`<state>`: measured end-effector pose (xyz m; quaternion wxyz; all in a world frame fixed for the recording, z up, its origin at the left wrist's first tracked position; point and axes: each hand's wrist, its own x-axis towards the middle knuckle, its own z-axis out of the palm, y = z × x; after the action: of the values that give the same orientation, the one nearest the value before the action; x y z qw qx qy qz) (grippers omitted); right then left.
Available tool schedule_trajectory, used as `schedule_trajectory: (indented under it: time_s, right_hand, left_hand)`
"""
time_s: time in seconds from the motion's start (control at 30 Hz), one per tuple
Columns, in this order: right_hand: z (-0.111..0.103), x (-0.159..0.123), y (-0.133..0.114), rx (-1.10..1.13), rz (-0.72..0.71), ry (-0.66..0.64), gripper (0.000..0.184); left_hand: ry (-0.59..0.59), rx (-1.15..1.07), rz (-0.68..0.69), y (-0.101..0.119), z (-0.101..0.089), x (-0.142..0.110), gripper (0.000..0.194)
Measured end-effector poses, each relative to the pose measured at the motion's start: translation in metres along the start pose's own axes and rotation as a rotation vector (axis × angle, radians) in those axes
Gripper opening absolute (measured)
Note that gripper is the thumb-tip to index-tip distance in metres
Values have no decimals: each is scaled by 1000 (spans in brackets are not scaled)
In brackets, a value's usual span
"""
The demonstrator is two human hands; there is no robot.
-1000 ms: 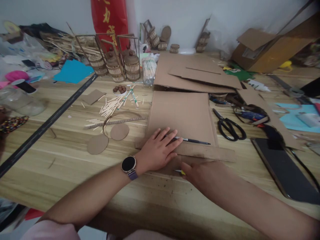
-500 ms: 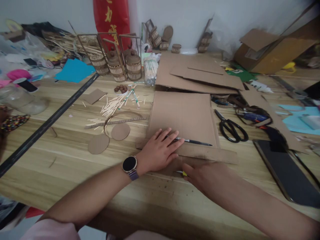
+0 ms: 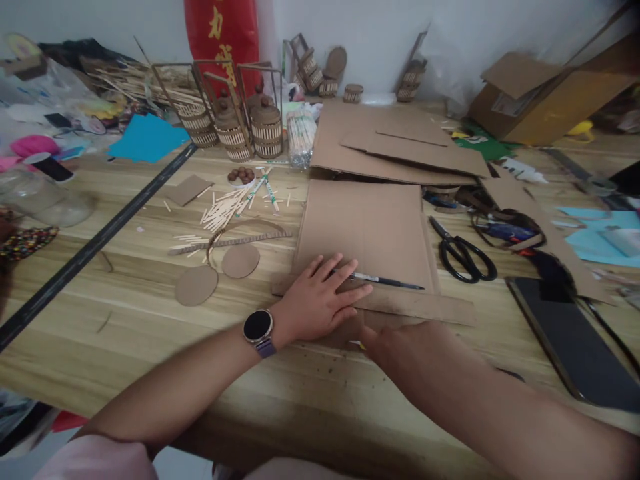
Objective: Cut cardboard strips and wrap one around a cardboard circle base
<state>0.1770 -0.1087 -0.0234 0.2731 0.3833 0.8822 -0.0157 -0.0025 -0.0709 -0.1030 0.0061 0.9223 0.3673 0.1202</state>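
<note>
Wood-grain tabletop (image 3: 145, 340), cluttered; pale wall (image 3: 345, 27) behind, red panel (image 3: 200, 30) with gold characters. Cardboard sheet (image 3: 365, 223) flat at centre, cardboard strip (image 3: 420, 307) across near end; left hand (image 3: 317, 303) flat over both, fingers spread, gripping nothing. Right hand (image 3: 405, 343) closed round mostly hidden cutter (image 3: 358, 344).

The light is soft and dim. The table (image 3: 150, 320) is darker along its near edge. By its far right corner, the box (image 3: 565, 100) looks blurry and stretched.
</note>
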Motion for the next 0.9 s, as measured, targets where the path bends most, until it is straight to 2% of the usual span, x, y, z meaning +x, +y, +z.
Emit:
schedule_trajectory:
  time_s: [0.13, 0.37, 0.7, 0.9]
  right_hand:
    - [-1, -1, 3, -14, 3, -87, 48]
    - [7, -2, 7, 3, -12, -85, 49]
    - [23, -6, 13, -10, -13, 22, 37]
    - [34, -7, 16, -55, -51, 130, 30]
  left_hand:
    - [8, 12, 28, -2, 3, -1, 48]
    - [26, 19, 33, -2, 4, -2, 48]
    - [7, 10, 24, -1, 2, -2, 48]
    - [-8, 5, 27, -1, 1, -2, 48]
